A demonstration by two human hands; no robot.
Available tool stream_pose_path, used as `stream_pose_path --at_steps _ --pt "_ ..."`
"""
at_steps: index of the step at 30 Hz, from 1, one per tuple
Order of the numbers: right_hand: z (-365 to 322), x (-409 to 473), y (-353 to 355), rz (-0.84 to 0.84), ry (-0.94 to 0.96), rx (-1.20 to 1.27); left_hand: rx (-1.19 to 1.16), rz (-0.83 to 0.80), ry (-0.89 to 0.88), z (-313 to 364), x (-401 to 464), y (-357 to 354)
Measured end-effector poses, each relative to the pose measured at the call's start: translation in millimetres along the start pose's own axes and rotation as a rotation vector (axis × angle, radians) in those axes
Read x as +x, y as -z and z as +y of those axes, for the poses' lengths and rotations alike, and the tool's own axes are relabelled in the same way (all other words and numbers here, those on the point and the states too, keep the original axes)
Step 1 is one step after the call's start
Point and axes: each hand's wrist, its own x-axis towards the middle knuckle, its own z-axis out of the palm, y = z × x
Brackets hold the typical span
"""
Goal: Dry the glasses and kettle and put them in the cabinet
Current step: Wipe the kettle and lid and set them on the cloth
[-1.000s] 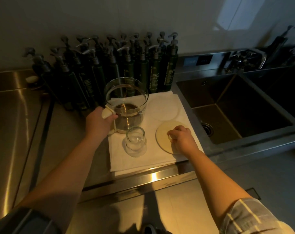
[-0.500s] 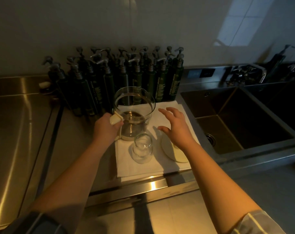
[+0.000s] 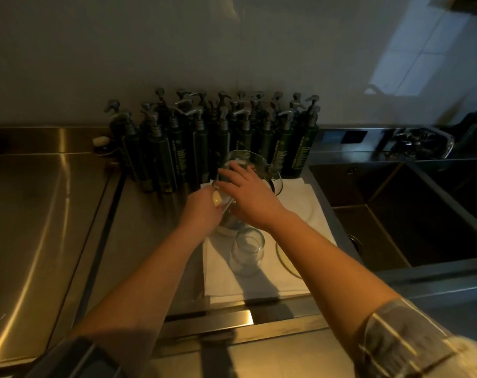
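- The clear glass kettle with a cream handle [image 3: 270, 173] stands upright on the folded white cloth [image 3: 259, 285], at the far end of that cloth and just in front of the row of dark green pump bottles [image 3: 204, 143].
- The left hand [image 3: 202, 211] grips the cream handle on the kettle's left side, fingers curled round it.
- The right hand [image 3: 251, 197] reaches across from the right and lies over the kettle's near-left wall and rim, fingers spread and fairly straight. Whether they close on the glass cannot be told.
- Both hands are on the kettle, with the left holding the only firm grip. The kettle's long axis is vertical, and its open mouth faces up.
- A small clear drinking glass [image 3: 247, 252] stands on the same cloth, just near of the kettle and below the right wrist, apart from both hands.
- A round pale lid [image 3: 286, 264] lies flat on the cloth to the right of the glass, mostly hidden under the right forearm.
- The steel sink [image 3: 395, 219] lies to the right of the cloth, set into the steel worktop [image 3: 54, 214].
- Judgement: the kettle is the item in hand. No cabinet is in view.
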Motion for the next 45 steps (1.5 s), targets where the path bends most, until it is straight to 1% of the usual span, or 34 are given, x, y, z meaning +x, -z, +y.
stream_pose_path --at_steps 4,7,9,14,16,18,19,21,22,24,26,28,31,36,39,42,45 --pt "0.4 5.6 -8.4 -0.012 0.007 -0.079 0.056 0.006 -0.058 2.2 -0.6 -1.5" --pt "1.2 6.4 -8.6 0.018 0.003 -0.107 0.06 0.034 -0.083 5.2 -3.2 -2.4" --pt "3.0 5.2 -8.6 0.056 0.002 -0.1 0.013 0.05 -0.089 5.0 -5.4 -2.9" --pt "13.9 -3.9 -11.0 0.172 -0.038 -0.074 -0.225 0.096 -0.032 -5.3 -8.6 -0.1" --pt "16.9 -8.0 -11.4 0.233 -0.041 -0.067 -0.297 0.103 0.072 -10.3 -9.8 0.8" --pt "17.7 -11.0 -11.7 0.263 -0.035 -0.059 -0.396 0.087 0.257 -13.1 -10.8 1.5" --pt "17.8 -12.2 -12.1 0.268 -0.034 -0.056 -0.471 0.051 0.381 -14.9 -9.9 0.7" --pt "18.1 -14.7 -13.0 0.275 -0.036 -0.054 -0.693 -0.062 0.64 -11.2 -10.3 1.3" --pt "18.5 -16.1 -13.4 0.281 -0.04 -0.053 -0.844 -0.126 0.739 -5.8 -11.7 3.0" --pt "20.5 -20.1 -13.9 0.299 -0.052 -0.05 -1.131 -0.23 0.849 3.5 -10.7 2.9" --pt "24.2 -25.9 -14.0 0.316 -0.067 -0.045 -1.341 -0.289 0.901 15.2 -11.5 2.9" --pt "27.0 -32.4 -13.3 0.309 -0.091 -0.031 -1.423 -0.299 0.887 23.3 -9.7 1.2" --pt "30.8 -39.7 -13.2 0.314 -0.111 -0.002 -1.421 -0.287 0.863 26.2 -2.8 -6.9" --pt "38.5 -54.5 -17.1 0.405 -0.13 0.032 -1.5 -0.253 0.892 32.5 0.7 -24.4" --pt "42.9 -65.7 -16.8 0.464 -0.133 0.046 -1.536 -0.199 0.879 39.7 2.0 -30.7" --pt "46.1 -73.0 -11.7 0.486 -0.153 0.048 -1.513 -0.162 0.824 52.4 3.3 -31.0" --pt "47.5 -79.7 -6.3 0.457 -0.199 0.066 -1.489 -0.167 0.753 63.6 4.7 -28.4"
